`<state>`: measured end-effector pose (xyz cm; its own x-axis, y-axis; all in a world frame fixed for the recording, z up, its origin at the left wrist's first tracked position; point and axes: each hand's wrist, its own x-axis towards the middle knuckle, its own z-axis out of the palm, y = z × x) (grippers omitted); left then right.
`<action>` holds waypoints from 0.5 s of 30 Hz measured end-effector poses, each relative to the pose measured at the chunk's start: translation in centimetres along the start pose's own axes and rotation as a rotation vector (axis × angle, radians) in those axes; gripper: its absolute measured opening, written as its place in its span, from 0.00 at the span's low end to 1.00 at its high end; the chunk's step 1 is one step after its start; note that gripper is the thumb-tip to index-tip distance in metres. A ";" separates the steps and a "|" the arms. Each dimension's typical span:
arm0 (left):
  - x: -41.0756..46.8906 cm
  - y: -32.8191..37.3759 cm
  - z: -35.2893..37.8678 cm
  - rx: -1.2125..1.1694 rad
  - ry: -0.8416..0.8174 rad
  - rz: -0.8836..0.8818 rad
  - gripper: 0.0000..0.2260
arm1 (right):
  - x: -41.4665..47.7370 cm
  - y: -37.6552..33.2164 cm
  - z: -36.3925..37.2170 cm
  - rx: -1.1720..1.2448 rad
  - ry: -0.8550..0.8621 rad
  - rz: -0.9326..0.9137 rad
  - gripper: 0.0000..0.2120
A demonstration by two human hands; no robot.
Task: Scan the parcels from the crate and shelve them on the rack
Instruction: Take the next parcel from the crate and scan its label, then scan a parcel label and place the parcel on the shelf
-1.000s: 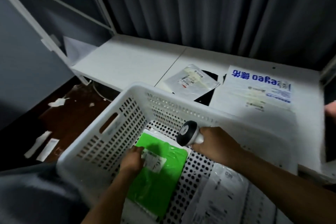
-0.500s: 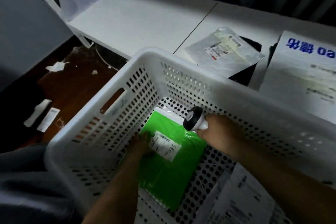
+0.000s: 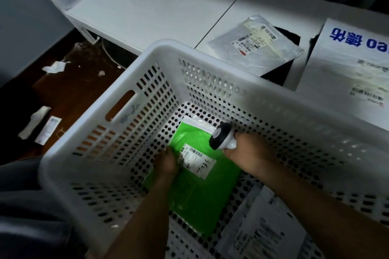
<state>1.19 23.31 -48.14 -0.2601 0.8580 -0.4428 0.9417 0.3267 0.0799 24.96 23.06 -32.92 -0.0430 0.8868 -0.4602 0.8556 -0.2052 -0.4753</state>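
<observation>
Green parcel [image 3: 202, 195] lies flat on the floor of the white crate [image 3: 117, 124], label [image 3: 195, 160] facing up; left hand [image 3: 166, 162] grips its left edge beside the label, fingers curled; right hand [image 3: 246, 153] is wrapped round the scanner [image 3: 221, 139], held over the parcel's far corner; a white parcel [image 3: 263, 233] lies in the crate's near right corner; a grey parcel [image 3: 256, 42] and a blue-printed parcel [image 3: 347, 65] rest on the rack shelf [image 3: 157, 6] beyond.
</observation>
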 end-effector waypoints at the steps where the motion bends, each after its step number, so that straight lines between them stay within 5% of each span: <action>1: -0.1 0.1 -0.1 -0.033 -0.035 -0.022 0.19 | -0.2 0.1 -0.2 0.015 0.005 0.001 0.08; 6: -2.0 1.4 -1.9 -0.308 -0.229 -0.033 0.23 | -1.9 -0.1 -2.7 0.089 0.020 -0.017 0.08; 15: -10.2 4.1 -11.2 -0.667 -0.082 0.330 0.11 | -9.2 -1.5 -9.3 0.256 0.200 -0.069 0.13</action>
<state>5.32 20.30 -33.26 0.0550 0.9292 -0.3655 0.6324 0.2509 0.7329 28.87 19.00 -21.02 0.0271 0.9607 -0.2762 0.6960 -0.2165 -0.6847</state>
